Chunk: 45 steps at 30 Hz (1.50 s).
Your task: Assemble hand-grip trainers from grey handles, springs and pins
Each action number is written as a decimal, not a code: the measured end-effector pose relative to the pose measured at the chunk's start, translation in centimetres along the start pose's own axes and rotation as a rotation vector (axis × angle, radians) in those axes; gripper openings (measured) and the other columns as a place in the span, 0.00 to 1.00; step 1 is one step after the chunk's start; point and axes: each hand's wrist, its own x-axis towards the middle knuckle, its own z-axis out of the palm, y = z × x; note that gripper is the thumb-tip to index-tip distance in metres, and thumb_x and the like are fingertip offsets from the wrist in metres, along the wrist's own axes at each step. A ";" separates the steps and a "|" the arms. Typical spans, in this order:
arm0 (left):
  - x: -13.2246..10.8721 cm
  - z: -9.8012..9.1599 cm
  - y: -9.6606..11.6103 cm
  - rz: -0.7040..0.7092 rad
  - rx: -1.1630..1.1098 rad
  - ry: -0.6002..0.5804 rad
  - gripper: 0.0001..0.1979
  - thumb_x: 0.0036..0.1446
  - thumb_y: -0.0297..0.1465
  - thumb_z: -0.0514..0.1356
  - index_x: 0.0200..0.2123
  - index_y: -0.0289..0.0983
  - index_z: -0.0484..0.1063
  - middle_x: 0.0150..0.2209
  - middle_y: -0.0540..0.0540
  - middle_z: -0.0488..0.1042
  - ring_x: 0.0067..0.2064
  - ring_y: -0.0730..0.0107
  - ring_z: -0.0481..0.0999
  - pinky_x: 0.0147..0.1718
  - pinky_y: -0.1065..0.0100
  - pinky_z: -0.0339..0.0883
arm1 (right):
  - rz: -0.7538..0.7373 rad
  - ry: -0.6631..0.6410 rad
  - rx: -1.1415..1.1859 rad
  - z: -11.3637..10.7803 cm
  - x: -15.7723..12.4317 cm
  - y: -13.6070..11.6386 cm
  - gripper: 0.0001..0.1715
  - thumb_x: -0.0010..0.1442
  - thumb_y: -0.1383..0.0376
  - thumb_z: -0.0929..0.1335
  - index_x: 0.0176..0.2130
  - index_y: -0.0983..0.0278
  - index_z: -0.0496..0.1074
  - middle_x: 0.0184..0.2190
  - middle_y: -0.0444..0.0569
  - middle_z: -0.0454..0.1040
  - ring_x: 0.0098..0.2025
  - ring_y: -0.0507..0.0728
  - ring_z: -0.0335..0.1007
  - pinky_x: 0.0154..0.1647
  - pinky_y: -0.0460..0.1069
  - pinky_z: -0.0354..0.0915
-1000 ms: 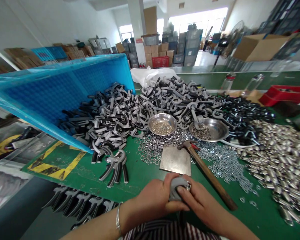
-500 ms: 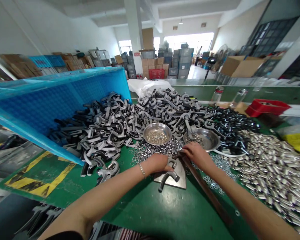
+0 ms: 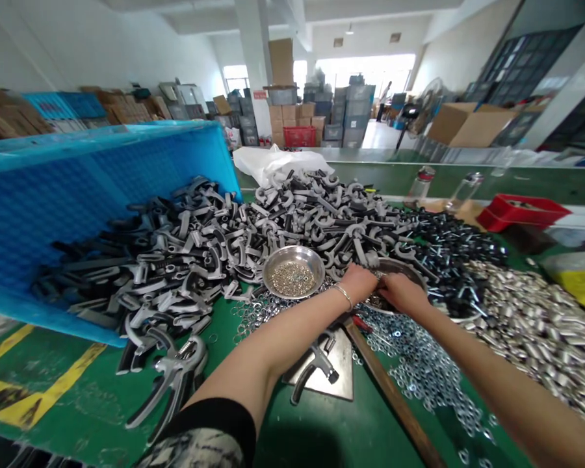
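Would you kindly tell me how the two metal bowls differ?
The left bowl is in full view; the right bowl is partly covered by the left hand and right hand. Small parts show clearly in the left bowl, while the right bowl's contents are mostly hidden. Both are round metal.

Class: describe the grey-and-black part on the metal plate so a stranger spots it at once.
On the green table, find the metal plate left of the wooden handle. The grey-and-black part rests on it. Similar parts lie clustered elsewhere; this one lies singly.

Two steel bowls (image 3: 295, 255), one hammer (image 3: 392, 390) (one plate (image 3: 344, 365), too).
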 end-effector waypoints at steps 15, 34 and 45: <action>-5.3 -0.7 -0.2 -0.223 -0.411 0.273 0.11 0.65 0.28 0.51 0.45 0.32 0.70 0.40 0.42 0.79 0.42 0.66 0.78 0.41 0.68 0.69 | 0.060 0.134 0.214 -1.7 -1.6 -0.3 0.16 0.64 0.69 0.63 0.50 0.70 0.71 0.42 0.59 0.78 0.44 0.62 0.75 0.45 0.53 0.67; -24.4 1.5 -1.0 -0.483 -0.853 0.431 0.08 0.61 0.34 0.59 0.32 0.36 0.74 0.34 0.49 0.75 0.39 0.68 0.73 0.41 0.68 0.64 | 0.037 -0.100 0.833 3.4 -10.7 -12.6 0.18 0.67 0.53 0.60 0.32 0.61 0.68 0.14 0.40 0.71 0.13 0.53 0.67 0.16 0.46 0.59; -22.5 3.3 -0.2 -0.384 -0.357 0.304 0.07 0.63 0.31 0.59 0.33 0.35 0.71 0.37 0.45 0.71 0.43 0.62 0.70 0.47 0.61 0.63 | -0.204 -0.035 0.328 2.4 -9.9 -12.6 0.07 0.66 0.65 0.63 0.39 0.63 0.70 0.38 0.56 0.78 0.40 0.62 0.77 0.36 0.50 0.64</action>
